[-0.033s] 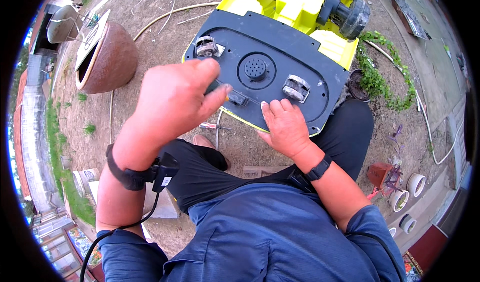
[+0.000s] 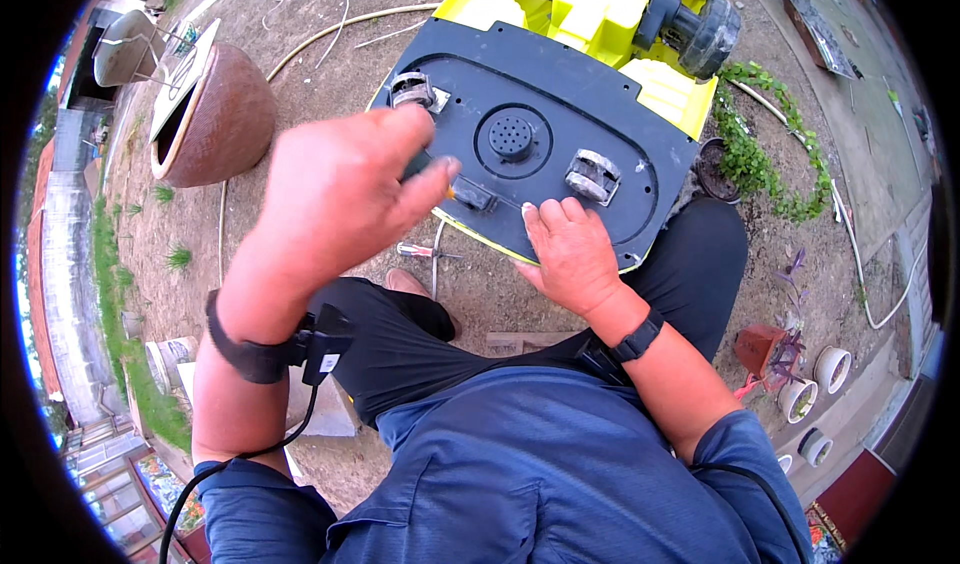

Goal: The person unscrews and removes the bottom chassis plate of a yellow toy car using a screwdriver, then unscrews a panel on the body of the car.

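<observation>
In front of me an upturned ride-on toy car lies with its black underside panel (image 2: 560,114) facing up. Two small caster wheels, the left one (image 2: 412,91) and the right one (image 2: 593,176), flank a round perforated disc (image 2: 511,138). My left hand (image 2: 345,189) is closed above the panel's near left edge, around a dark-handled tool (image 2: 414,166) with an orange bit showing; the fingers hide most of it. Just beyond its thumb sits a small black raised part (image 2: 472,197). My right hand (image 2: 572,254) grips the near edge, fingers on top and thumb at the rim.
A screwdriver (image 2: 425,251) lies on the dirt below the panel. A large brown clay pot (image 2: 225,114) stands at the left. Leafy vine (image 2: 750,144) grows at the right, with several flowerpots (image 2: 797,400) lower down. A pale hose (image 2: 340,26) crosses the ground.
My left hand has shifted slightly to the left and tilted a little. My right hand and the toy car have stayed put.
</observation>
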`<state>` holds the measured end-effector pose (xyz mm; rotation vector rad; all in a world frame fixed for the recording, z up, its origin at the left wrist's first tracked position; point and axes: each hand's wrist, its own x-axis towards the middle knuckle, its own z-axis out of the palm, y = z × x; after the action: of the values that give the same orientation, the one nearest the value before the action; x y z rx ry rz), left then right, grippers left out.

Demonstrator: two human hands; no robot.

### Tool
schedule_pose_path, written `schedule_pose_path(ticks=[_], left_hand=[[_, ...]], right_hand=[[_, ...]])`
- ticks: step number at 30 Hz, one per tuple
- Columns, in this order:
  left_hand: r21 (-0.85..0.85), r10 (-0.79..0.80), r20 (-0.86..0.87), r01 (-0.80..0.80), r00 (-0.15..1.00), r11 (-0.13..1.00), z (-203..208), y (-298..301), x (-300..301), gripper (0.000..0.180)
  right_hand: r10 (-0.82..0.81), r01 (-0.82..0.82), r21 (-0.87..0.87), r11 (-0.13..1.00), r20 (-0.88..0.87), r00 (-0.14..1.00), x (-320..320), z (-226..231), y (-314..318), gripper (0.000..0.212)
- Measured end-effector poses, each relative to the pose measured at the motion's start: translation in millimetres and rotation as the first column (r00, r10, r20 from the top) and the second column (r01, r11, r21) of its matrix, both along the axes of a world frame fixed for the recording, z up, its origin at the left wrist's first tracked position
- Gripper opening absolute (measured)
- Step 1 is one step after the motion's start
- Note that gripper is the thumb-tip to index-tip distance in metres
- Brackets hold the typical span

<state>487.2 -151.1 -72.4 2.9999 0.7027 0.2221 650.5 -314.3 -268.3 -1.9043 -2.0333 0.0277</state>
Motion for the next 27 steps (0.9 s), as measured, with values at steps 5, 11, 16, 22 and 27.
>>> schedule_pose_path(ticks=[5,11,16,22,27], left_hand=[[-0.030,0.006,0.055,-0.004,0.998,1.000,26.8,5.4,-4.3,0.020],[-0.041,0.055,0.082,-0.052,0.995,0.998,16.3,5.4,-15.0,0.021],[-0.032,0.069,0.093,-0.067,0.993,0.997,1.9,1.8,-17.4,0.020],[-0.033,0.069,0.096,-0.066,0.993,0.997,-2.7,2.2,-25.1,0.019],[-0.083,0.113,0.102,-0.105,0.988,0.991,-9.6,-0.2,-31.9,0.020]], right_hand=[[0.002,-0.002,0.007,1.000,-0.054,0.999,-1.1,1.3,2.4,0.072],[0.003,-0.003,0.000,1.000,-0.055,0.998,-3.5,5.5,4.8,0.071],[-0.003,0.003,-0.003,1.000,-0.060,0.998,-3.0,0.7,4.6,0.071],[-0.002,0.002,0.002,1.000,-0.063,0.998,-3.4,-2.9,4.9,0.071],[0.003,-0.003,0.003,1.000,-0.066,0.998,-4.9,-2.3,8.1,0.071]])
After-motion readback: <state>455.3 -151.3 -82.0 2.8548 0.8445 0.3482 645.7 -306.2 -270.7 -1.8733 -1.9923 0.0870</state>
